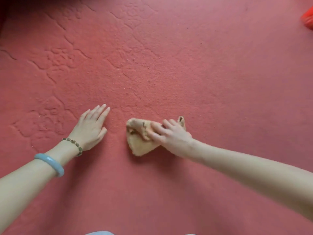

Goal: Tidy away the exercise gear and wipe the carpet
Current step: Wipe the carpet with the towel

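The right hand [169, 134] presses the crumpled tan cloth [138, 147] flat-fingered onto the red carpet [169, 65], just toward 6 o'clock of centre. The left hand [91, 126] lies open at 8 o'clock. Unpinched, the bunched cloth may slip out or skip patches.

floor: salmon-red short-pile carpet [220, 73] fills the view | texture: embossed wavy lines and floral shapes on left and far side, plain on right | far right edge: blurred bright orange-red object [308, 18], kind unclear | far left corner: dark shadow | light: soft, even
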### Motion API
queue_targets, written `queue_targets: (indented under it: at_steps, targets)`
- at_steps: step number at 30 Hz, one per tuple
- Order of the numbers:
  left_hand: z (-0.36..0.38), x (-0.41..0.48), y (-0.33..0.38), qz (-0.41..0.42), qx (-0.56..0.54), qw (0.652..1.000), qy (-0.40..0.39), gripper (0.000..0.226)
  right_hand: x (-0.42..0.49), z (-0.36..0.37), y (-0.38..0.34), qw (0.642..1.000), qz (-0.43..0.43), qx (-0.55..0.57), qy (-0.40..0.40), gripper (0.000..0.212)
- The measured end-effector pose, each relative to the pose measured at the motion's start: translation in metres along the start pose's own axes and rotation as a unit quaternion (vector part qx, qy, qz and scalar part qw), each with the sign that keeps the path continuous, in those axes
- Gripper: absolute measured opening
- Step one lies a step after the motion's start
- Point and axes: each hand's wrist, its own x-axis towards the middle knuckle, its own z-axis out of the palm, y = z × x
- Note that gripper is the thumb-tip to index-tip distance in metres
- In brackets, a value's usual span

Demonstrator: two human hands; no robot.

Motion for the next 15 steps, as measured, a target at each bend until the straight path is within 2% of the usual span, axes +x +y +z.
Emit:
queue_targets:
  at_steps: [2, 4, 6, 9, 11, 12, 14, 15]
  targets:
    - [0.000, 0.005, 0.012, 0.023, -0.007, 1.000, 0.004, 0.073, -0.010, 0.000, 0.063, 0.993, 0.107, -0.023, -0.035, 0.045]
    - [-0.001, 0.008, 0.021, 0.043, -0.008, 0.999, 0.007, 0.072, -0.030, -0.004, 0.122, 0.971, 0.224, -0.030, -0.076, 0.053]
    - [-0.002, 0.011, 0.025, 0.053, -0.008, 0.998, 0.011, 0.073, -0.057, -0.010, 0.167, 0.932, 0.344, -0.045, -0.110, 0.051]
    - [-0.005, 0.013, 0.029, 0.046, -0.024, 0.998, 0.020, 0.074, -0.102, -0.018, 0.203, 0.853, 0.505, -0.048, -0.126, 0.038]
    - [-0.004, 0.013, 0.033, 0.038, -0.037, 0.998, 0.022, 0.076, -0.116, -0.024, 0.206, 0.809, 0.569, -0.034, -0.141, 0.036]
    - [-0.003, 0.014, 0.035, 0.036, -0.040, 0.998, 0.020, 0.076, -0.113, -0.025, 0.201, 0.800, 0.584, -0.023, -0.135, 0.036]
    - [0.000, 0.014, 0.041, 0.041, -0.038, 0.998, 0.015, 0.077, -0.092, -0.024, 0.175, 0.811, 0.576, 0.013, -0.106, 0.039]
    - [0.001, 0.016, 0.045, 0.048, -0.034, 0.998, 0.010, 0.077, -0.079, -0.020, 0.153, 0.830, 0.549, 0.032, -0.093, 0.039]
